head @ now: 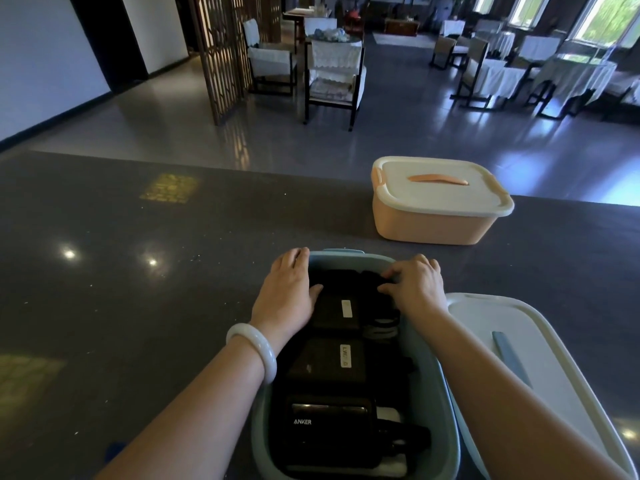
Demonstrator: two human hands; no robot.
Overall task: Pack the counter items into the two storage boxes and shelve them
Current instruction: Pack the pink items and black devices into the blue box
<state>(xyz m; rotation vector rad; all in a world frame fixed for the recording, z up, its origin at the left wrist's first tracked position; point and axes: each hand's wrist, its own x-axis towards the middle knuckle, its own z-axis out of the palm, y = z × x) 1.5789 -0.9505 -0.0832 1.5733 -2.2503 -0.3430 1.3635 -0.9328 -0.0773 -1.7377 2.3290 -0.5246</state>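
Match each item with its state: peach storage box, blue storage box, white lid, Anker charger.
1 peach storage box
2 blue storage box
3 white lid
4 Anker charger

A lies loose on the counter
B closed, lid on
C open, holding black electronics
D packed at the near end of a box

Pairs: 1-B, 2-C, 3-A, 4-D

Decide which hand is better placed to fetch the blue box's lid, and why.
Probably the right hand: the white lid lies on the counter right of the open blue box, beside that forearm. The left hand holds the box's far-left rim.
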